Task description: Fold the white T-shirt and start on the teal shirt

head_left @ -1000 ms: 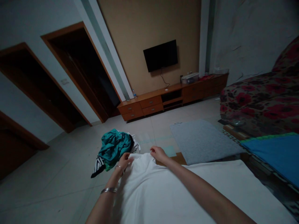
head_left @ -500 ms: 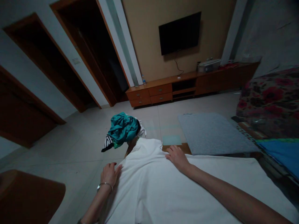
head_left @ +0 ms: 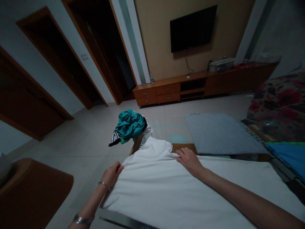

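Note:
A white shirt (head_left: 166, 184) lies spread over a low table, with a short sleeve-like part (head_left: 156, 144) at its far left. My left hand (head_left: 111, 174) is closed on the shirt's left edge, fingers curled over the fabric. Farther right, my right hand (head_left: 190, 160) pinches the far edge beside the sleeve-like part; its fingertips are partly hidden in the cloth. Shallow creases run between the two hands. Beyond the shirt, a bunched teal garment (head_left: 131, 125) sits on the table's far left corner, with black-and-white striped cloth hanging from it.
A flat grey cloth (head_left: 221, 133) lies at the table's far side, and blue cloth (head_left: 288, 157) is at the right. A brown rounded seat (head_left: 35, 190) stands at the lower left. Behind are a wooden TV cabinet (head_left: 166, 92) and a floral-covered sofa (head_left: 276, 105).
My left hand has closed on the shirt's edge, and the cloth there is drawn flatter. The near table edge now shows below the shirt. The view has shifted slightly left.

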Tool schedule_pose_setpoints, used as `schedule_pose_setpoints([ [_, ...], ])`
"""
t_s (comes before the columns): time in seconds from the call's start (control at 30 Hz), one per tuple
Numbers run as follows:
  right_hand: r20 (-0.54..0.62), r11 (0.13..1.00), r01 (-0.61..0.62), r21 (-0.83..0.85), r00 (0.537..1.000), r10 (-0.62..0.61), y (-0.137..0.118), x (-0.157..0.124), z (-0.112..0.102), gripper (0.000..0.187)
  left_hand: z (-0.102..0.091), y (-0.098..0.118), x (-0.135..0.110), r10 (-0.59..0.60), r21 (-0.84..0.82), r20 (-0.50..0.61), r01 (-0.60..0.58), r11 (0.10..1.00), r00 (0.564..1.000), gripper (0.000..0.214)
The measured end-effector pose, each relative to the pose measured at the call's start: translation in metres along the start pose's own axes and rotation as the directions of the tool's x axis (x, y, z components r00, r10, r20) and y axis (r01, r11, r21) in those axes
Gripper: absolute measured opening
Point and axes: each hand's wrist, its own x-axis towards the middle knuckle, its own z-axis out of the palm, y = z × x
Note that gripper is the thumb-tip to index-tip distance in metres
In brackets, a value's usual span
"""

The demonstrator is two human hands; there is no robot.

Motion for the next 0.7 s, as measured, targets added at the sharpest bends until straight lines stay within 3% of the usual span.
schedule_pose_setpoints([
  [0.1, 0.003, 0.999, 0.019, 0.032, 1.0, -0.019, -0.002, 0.001, -0.004, 0.033, -0.005, -0.005, 0.006, -0.024, 0.082, 0.014, 0.023, 0.996, 1.0, 0.031],
  [0.23, -0.037, 0.996, 0.051, 0.067, 0.998, -0.048, -0.004, -0.008, -0.017, 0.041, -0.011, 0.004, 0.007, -0.087, 0.188, -0.142, 0.113, 0.976, 0.986, 0.028],
  [0.3, -0.039, 0.992, 0.094, 0.08, 0.995, -0.091, -0.003, -0.021, -0.025, 0.039, -0.012, 0.018, 0.004, 0.01, 0.22, -0.239, 0.044, 0.975, 0.971, 0.03],
  [0.37, -0.018, 0.987, 0.132, 0.091, 0.991, -0.131, 0.001, -0.04, -0.03, 0.036, -0.007, 0.037, 0.001, 0.175, 0.209, -0.274, -0.12, 0.971, 0.946, 0.036],
  [0.43, 0.001, 0.985, 0.144, 0.09, 0.989, -0.145, 0.006, -0.06, -0.03, 0.034, 0.004, 0.056, -0.003, 0.34, 0.179, -0.228, -0.303, 0.936, 0.913, 0.041],
  [0.5, 0.024, 0.987, 0.137, 0.082, 0.99, -0.14, 0.014, -0.076, -0.028, 0.036, 0.019, 0.068, -0.004, 0.425, 0.163, -0.159, -0.401, 0.901, 0.891, 0.048],
  [0.6, 0.064, 0.987, 0.131, 0.087, 0.988, -0.137, 0.023, -0.092, -0.026, 0.039, 0.037, 0.067, -0.002, 0.399, 0.165, -0.13, -0.377, 0.911, 0.908, 0.056],
  [0.7, 0.088, 0.987, 0.113, 0.112, 0.988, -0.123, 0.024, -0.091, -0.031, 0.037, 0.042, 0.058, 0.002, 0.361, 0.173, -0.143, -0.336, 0.926, 0.921, 0.057],
])
